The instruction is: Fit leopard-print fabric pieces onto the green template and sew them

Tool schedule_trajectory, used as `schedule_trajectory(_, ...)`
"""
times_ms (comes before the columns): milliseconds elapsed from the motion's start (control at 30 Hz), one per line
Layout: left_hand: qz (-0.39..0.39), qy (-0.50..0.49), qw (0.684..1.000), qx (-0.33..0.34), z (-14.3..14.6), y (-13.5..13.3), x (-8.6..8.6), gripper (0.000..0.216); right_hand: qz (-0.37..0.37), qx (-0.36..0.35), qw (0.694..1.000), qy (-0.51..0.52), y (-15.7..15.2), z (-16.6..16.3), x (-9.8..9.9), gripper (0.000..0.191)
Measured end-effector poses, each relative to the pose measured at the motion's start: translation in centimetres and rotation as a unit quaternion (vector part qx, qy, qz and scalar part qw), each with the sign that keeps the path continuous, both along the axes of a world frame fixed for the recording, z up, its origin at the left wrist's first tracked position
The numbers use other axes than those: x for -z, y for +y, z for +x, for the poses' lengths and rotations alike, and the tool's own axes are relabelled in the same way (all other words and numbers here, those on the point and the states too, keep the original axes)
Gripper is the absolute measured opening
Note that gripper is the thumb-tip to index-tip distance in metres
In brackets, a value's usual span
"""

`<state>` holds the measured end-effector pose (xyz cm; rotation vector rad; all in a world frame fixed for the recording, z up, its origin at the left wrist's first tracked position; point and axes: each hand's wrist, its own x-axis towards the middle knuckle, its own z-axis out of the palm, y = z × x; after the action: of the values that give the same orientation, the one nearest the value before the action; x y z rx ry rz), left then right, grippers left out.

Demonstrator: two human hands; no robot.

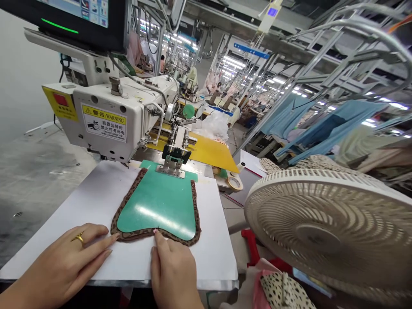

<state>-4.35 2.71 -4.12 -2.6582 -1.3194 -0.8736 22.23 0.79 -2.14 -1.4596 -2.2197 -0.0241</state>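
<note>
A green plastic template (157,206) lies flat on the white work board, clamped at its far edge by a metal holder (174,161). Brown leopard-patterned fabric (196,214) shows as a border around its sides and near edge. My left hand (74,259) rests with extended fingers, the fingertips touching the fabric at the near left corner. With an outstretched index finger, my right hand (175,266) presses the near edge at the middle, beside a small pink mark (155,231). The right hand's other fingers are curled and partly hidden.
A sewing machine head (109,116) with a warning label stands at the back left under a screen (74,21). A large fan (322,231) is close on the right. Behind are a yellow plate (212,152), a tape roll (234,182) and hanging blue fabric (322,124).
</note>
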Motion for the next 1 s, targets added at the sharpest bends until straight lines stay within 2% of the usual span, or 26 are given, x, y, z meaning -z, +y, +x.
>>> schedule_trajectory(133, -0.022, -0.055, 0.998, -0.027, -0.1, 0.0, 0.5, 0.031, 0.015, 0.026, 1.000, 0.006, 0.5, 1.0, 0.1, 0.041)
schedule_trajectory(233, -0.027, -0.054, 0.998, -0.014, 1.3, 0.4, -0.6, 0.028, 0.016, 0.056, 0.998, -0.024, 1.4, 1.9, 0.0, 0.027)
schedule_trajectory(300, -0.014, -0.027, 0.999, 0.012, 3.3, 0.8, -1.8, 0.026, -0.002, 0.062, 0.997, -0.051, 2.2, 2.0, -0.3, 0.016)
schedule_trajectory(367, -0.005, 0.005, 1.000, 0.016, 6.0, 1.5, -2.9, 0.021, -0.016, 0.055, 0.996, -0.064, 3.0, 2.0, -0.6, 0.016)
schedule_trajectory(467, -0.056, 0.075, 0.995, -0.022, 9.8, 2.6, -4.2, 0.017, -0.033, 0.046, 0.997, -0.048, 3.7, 1.8, -0.9, 0.015)
schedule_trajectory(533, -0.092, 0.101, 0.990, -0.035, 11.1, 3.3, -4.6, 0.020, -0.045, 0.047, 0.997, -0.033, 3.8, 1.7, -1.0, 0.013)
schedule_trajectory(733, -0.138, 0.078, 0.986, -0.041, 10.5, 4.5, -4.9, 0.020, -0.074, 0.043, 0.996, 0.010, 4.4, 1.8, -1.1, 0.011)
schedule_trajectory(833, -0.137, 0.065, 0.988, -0.036, 10.1, 4.3, -4.6, 0.021, -0.070, 0.036, 0.997, 0.022, 3.9, 1.7, -1.4, 0.012)
schedule_trajectory(933, -0.089, 0.044, 0.995, 0.002, 9.0, 2.6, -3.6, 0.021, -0.048, 0.015, 0.998, 0.036, 1.4, 2.4, -1.4, 0.011)
schedule_trajectory(1000, -0.015, 0.008, 0.999, 0.030, 7.1, 1.1, -2.1, 0.030, 0.000, 0.021, 0.995, 0.100, -0.7, 3.9, -0.8, 0.013)
